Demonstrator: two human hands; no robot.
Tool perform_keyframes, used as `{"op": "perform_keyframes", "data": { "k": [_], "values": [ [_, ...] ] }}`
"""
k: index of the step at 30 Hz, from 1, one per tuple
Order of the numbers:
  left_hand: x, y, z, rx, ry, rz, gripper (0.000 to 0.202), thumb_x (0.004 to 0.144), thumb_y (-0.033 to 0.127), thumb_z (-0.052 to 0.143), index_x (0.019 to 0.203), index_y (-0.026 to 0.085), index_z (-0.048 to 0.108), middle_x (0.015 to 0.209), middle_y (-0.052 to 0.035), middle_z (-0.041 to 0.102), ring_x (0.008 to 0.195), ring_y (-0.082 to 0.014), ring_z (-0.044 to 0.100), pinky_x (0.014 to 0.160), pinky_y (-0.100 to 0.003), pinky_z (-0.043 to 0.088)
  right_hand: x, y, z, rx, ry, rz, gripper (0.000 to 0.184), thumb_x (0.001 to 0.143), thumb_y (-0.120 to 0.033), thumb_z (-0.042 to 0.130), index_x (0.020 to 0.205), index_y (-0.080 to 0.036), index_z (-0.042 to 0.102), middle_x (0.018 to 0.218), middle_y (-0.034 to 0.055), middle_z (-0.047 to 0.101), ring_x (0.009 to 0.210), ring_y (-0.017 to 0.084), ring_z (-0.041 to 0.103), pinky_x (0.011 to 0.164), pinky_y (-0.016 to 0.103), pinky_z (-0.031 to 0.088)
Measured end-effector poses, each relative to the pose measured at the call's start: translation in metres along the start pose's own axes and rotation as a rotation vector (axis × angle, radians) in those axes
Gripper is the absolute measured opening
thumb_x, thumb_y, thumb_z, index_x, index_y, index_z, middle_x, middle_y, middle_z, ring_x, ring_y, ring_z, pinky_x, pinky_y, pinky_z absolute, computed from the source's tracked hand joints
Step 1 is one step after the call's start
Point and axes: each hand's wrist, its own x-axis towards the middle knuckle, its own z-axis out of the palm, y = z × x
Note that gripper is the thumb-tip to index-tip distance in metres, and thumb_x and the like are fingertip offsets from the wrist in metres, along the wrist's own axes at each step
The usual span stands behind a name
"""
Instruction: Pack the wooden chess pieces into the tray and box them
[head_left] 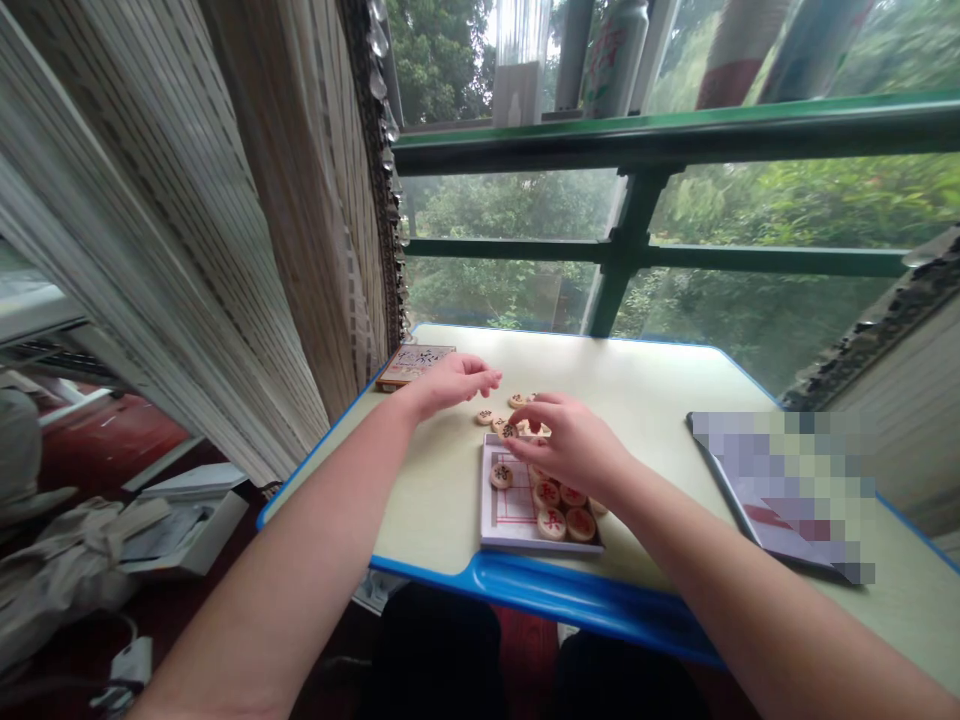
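A small folded chess board with a red grid lies near the front edge of the pale table. Several round wooden chess pieces with red and black characters rest on it, and a few more lie loose on the table behind it. My right hand hovers over the board's far end and pinches one black-marked piece between thumb and fingertips. My left hand reaches forward over the table, palm down, fingers loosely apart, holding nothing, just left of the loose pieces.
A flat orange-brown box lies at the table's far left corner. A blurred flat item sits on the right. The table has a blue rim. Bamboo blinds hang left; green-framed windows stand behind. Cluttered papers lie on the floor left.
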Motion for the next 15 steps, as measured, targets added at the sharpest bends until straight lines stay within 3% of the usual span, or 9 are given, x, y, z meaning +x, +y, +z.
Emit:
{"op": "perform_keyframes", "data": {
  "k": [3,5,12,15],
  "values": [
    [-0.002,-0.003,-0.011,0.148,-0.217,-0.105,0.038,0.065,0.049,0.069,0.074,0.012,0.068,0.065,-0.0036,0.063,0.050,-0.0077,0.045,0.047,-0.023,0.030,0.001,-0.003,0.005,-0.077,-0.058,-0.078,0.018,0.076,-0.032,0.064,0.089,-0.022,0.073,0.087,0.0072,0.064,0.083,0.020,0.054,0.075,0.032,0.043],
    [-0.005,-0.003,-0.015,0.200,-0.292,-0.148,0.039,0.063,0.050,0.070,0.072,0.013,0.069,0.065,-0.0045,0.064,0.048,-0.0078,0.045,0.045,-0.023,0.028,0.003,-0.004,0.007,-0.115,-0.099,-0.111,0.019,0.076,-0.032,0.065,0.090,-0.023,0.074,0.087,0.0078,0.063,0.085,0.021,0.053,0.077,0.033,0.043],
    [-0.012,0.007,-0.008,0.245,-0.342,-0.174,0.039,0.060,0.051,0.070,0.068,0.013,0.068,0.063,-0.0041,0.064,0.048,-0.0084,0.044,0.045,-0.023,0.028,0.005,-0.009,0.005,-0.160,-0.165,-0.090,0.021,0.077,-0.033,0.063,0.094,-0.026,0.074,0.084,0.0069,0.063,0.087,0.022,0.053,0.074,0.032,0.042],
    [-0.011,0.007,-0.007,0.244,-0.359,-0.191,0.039,0.060,0.050,0.070,0.068,0.013,0.068,0.063,-0.0040,0.064,0.048,-0.0085,0.044,0.046,-0.023,0.029,0.005,-0.010,0.002,-0.143,-0.165,-0.103,0.018,0.079,-0.030,0.060,0.088,-0.024,0.074,0.084,0.0069,0.063,0.086,0.020,0.053,0.077,0.032,0.042]
  ]
}}
